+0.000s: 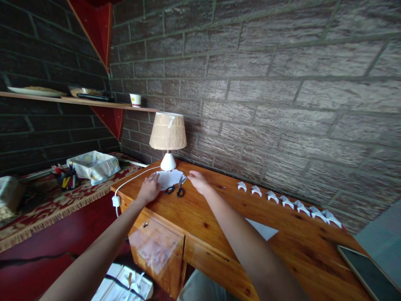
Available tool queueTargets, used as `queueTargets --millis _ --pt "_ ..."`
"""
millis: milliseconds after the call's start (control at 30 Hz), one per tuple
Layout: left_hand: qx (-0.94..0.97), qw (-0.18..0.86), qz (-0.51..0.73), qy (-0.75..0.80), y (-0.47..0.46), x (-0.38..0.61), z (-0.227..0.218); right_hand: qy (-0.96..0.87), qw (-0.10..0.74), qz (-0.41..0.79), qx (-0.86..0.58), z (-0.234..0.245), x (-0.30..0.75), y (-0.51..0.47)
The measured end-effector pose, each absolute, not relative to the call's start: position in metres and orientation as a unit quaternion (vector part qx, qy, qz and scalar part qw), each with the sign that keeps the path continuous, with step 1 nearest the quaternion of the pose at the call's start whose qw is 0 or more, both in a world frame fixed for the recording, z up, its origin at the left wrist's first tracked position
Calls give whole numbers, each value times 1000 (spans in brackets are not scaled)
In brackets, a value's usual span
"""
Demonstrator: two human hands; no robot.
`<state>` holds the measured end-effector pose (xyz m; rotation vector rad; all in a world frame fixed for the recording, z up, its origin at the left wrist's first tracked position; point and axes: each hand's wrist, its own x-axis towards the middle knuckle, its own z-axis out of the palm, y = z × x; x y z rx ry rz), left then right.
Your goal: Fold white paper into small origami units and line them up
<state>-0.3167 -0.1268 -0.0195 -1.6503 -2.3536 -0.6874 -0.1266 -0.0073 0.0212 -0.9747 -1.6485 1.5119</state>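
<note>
Several white paper pieces (167, 179) lie in a loose pile at the lamp's foot. My left hand (149, 187) rests at the pile's left edge, its fingers stretched out. Just right of the pile is my right hand (198, 181), thumb and fingers drawn together. Whatever is between them is too small to make out. Black-handled scissors (180, 187) lie between both hands, blades over the paper. A flat white sheet (262, 229) shows partly behind my right forearm.
Several folded white paper shapes (272, 196) stand in a row along the wall. The lamp (168, 131) stands behind the paper, its cord running left. A dark-screened tablet (371, 267) lies at the right edge. A pen holder (65, 177) and cloth-lined basket (94, 165) sit at left.
</note>
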Motion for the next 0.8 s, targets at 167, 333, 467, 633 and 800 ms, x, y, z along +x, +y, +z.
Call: queueTargets --millis 167,333,467,633,800 --pt "-497 142 -379 -767 -140 -304 6 -695 322 555 -325 25 -6 4" --pt "-708 -40 -340 -618 -101 -183 22 -680 345 507 -401 27 137 6" --pt "-826 -122 -203 -512 -72 -70 22 -645 402 476 -444 20 197 2" --pt "-847 -204 -52 -488 -58 -16 26 -671 404 432 -447 8 205 4" --pt "-838 -290 -55 -459 -40 -27 42 -662 414 432 -451 8 205 9"
